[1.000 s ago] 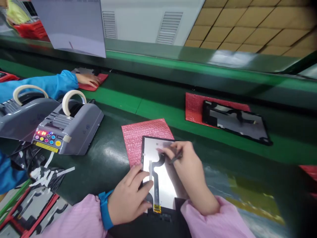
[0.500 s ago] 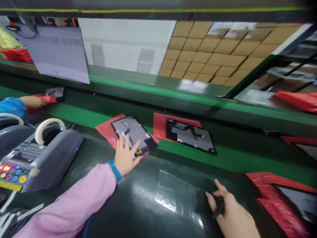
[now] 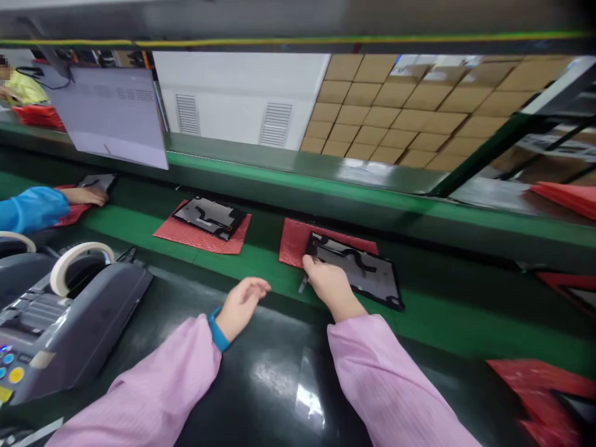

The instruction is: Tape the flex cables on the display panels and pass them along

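My right hand [image 3: 329, 282] is closed round a dark, slim pen-like tool [image 3: 303, 284], whose end sticks out below the fingers. That hand is at the left end of a flat grey panel [image 3: 372, 273] with a black border and a curved black ribbon cable. The panel lies partly on a red bubble-wrap bag [image 3: 292, 242]. My left hand [image 3: 242, 304], in a blue wristband, hovers over the bench edge with loosely bent fingers and nothing in them. Up and left of it, a similar panel [image 3: 212, 217] rests on another red bubble-wrap bag [image 3: 200, 241].
Grey tape dispensers [image 3: 88, 323] with a tape roll [image 3: 63, 273] stand at the left. A co-worker's blue sleeve [image 3: 35, 208] and hand reach to a panel at far left. Red bags [image 3: 535, 385] lie at right. A green ledge [image 3: 279, 164] runs behind the belt.
My left hand has come off the left panel, which now sits farther back and left, turned on its bag. My right hand has moved up and left to the other panel with the tool.
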### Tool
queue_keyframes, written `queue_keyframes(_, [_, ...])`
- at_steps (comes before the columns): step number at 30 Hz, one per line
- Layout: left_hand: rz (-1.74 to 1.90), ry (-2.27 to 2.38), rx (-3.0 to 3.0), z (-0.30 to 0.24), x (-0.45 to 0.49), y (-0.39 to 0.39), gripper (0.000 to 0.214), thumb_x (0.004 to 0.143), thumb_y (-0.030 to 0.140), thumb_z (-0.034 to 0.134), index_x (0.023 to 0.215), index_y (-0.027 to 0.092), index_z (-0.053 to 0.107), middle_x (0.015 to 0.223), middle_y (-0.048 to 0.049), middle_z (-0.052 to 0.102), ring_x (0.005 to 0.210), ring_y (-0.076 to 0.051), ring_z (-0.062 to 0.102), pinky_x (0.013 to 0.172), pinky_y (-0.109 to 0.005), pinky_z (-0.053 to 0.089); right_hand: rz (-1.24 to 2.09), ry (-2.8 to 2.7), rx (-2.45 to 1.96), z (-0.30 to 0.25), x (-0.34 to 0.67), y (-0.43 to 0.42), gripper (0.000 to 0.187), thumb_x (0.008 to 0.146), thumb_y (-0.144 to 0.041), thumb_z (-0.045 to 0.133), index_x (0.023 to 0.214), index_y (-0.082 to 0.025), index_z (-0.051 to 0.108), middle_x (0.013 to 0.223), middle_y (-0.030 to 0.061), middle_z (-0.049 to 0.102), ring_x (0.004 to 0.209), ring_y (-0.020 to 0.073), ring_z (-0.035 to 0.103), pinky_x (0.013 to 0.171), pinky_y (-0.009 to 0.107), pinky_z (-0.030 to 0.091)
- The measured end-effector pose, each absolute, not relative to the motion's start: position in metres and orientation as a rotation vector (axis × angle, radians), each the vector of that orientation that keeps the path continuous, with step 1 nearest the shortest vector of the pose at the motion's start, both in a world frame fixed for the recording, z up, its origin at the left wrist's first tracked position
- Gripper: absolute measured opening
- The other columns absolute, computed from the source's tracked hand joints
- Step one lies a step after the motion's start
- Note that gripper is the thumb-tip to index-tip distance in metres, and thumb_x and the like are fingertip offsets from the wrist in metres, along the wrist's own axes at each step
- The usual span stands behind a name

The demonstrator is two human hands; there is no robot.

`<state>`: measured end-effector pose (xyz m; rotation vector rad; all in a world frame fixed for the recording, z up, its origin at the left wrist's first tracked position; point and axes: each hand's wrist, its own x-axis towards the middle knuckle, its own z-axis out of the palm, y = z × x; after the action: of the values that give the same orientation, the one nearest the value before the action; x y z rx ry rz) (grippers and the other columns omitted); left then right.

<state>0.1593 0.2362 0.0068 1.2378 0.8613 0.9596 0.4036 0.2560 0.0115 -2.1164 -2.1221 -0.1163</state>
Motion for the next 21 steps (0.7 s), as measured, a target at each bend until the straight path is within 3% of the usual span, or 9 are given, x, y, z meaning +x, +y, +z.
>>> queue_keyframes(5, [0.77,0.671,0.837,0.002,0.151,0.181,0.069,0.09,0.075,0.046,0.113,0.012,0.063,0.122,-0.0233,0.069,0.118,-0.037,0.067,0.101,-0.056,0.05,-0.16,-2.135,-1.895,0.037,0.394,0.185,0.032,0.097,-0.013,0.051,0.125,-0.013,0.066,0.094,0.0094,0.078,0.084,0.0228,0.076,0.072,0.036,0.062])
queue_keyframes(8, [0.699,0.622,0.702,0.011,0.132,0.172,0.089,0.081,0.09,0.039,0.119,0.013,0.063,0.125,-0.0221,0.069,0.119,-0.041,0.065,0.095,-0.058,0.052,-0.145,-2.18,-1.631,0.044,0.379,0.112,0.031,0.098,-0.016,0.045,0.113,-0.022,0.071,0.104,0.0088,0.081,0.097,0.0234,0.077,0.087,0.037,0.062])
queue_keyframes(11, [0.629,0.609,0.633,0.022,0.107,0.164,0.095,0.076,0.094,0.042,0.119,0.013,0.067,0.118,-0.0185,0.073,0.118,-0.041,0.065,0.096,-0.053,0.052,-0.031,-2.23,-1.275,0.037,0.366,0.043,0.025,0.096,-0.011,0.049,0.097,-0.028,0.068,0.114,0.0035,0.079,0.108,0.0241,0.074,0.1,0.044,0.058])
queue_keyframes(13, [0.542,0.622,0.609,0.026,0.094,0.156,0.084,0.077,0.086,0.056,0.114,0.011,0.071,0.107,-0.017,0.076,0.108,-0.039,0.07,0.092,-0.049,0.054,0.056,-2.27,-1.226,0.024,0.366,0.008,0.016,0.094,-0.014,0.057,0.088,-0.029,0.06,0.117,0.001,0.078,0.112,0.0261,0.072,0.104,0.051,0.054])
queue_keyframes(16, [0.456,0.687,0.606,0.026,0.085,0.139,0.05,0.066,0.044,0.092,0.1,0.011,0.075,0.089,-0.012,0.079,0.085,-0.03,0.075,0.082,-0.038,0.057,-0.01,-2.05,-1.554,-0.004,0.382,-0.028,0.024,0.094,-0.037,0.062,0.08,-0.028,0.045,0.124,0.0089,0.075,0.119,0.0358,0.067,0.097,0.065,0.054])
queue_keyframes(18, [0.464,0.733,0.613,0.024,0.083,0.128,0.044,0.057,0.022,0.097,0.093,0.01,0.076,0.084,-0.0101,0.079,0.077,-0.026,0.075,0.077,-0.032,0.056,-0.172,-1.729,-1.899,-0.024,0.394,-0.043,0.029,0.093,-0.052,0.056,0.083,-0.028,0.044,0.126,0.0177,0.073,0.12,0.0451,0.064,0.084,0.073,0.055])
queue_keyframes(21, [0.516,0.792,0.606,0.021,0.079,0.113,0.042,0.053,0.021,0.097,0.089,0.01,0.076,0.081,-0.009,0.079,0.073,-0.024,0.075,0.073,-0.03,0.057,-0.181,-1.587,-2.117,-0.041,0.393,-0.048,0.031,0.093,-0.057,0.047,0.084,-0.028,0.047,0.135,0.0203,0.067,0.124,0.0509,0.059,0.081,0.083,0.047])
